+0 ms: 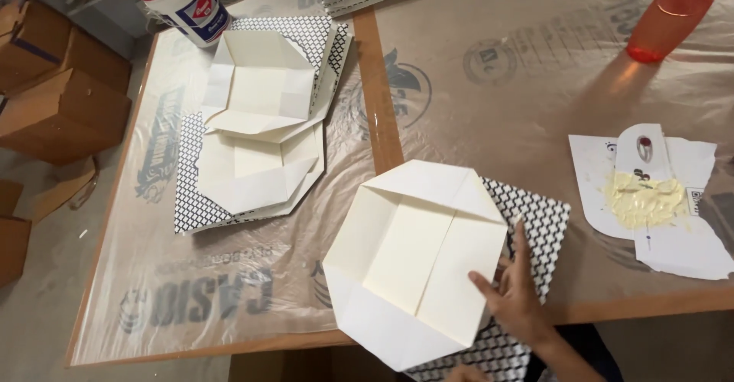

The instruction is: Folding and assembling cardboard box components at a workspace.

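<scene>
Right hand (514, 296) on folded sheet's (413, 256) edge

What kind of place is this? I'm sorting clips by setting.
Probably a small paper-craft or packaging workshop: a plastic-covered worktable, stacks of folded cream sheets on patterned paper, and yellowish glue smeared on scrap paper. The right hand presses a folded sheet.

three folded cream paper boxes (413, 256), one white tub (183, 3), one orange bottle (673, 11)

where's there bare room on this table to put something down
Free: the plastic-covered stretch between the folded cream sheet and the orange bottle, and the near-left corner below the stack of folded sheets. Crowded: the glue-smeared paper at right, and around the right hand.
</scene>
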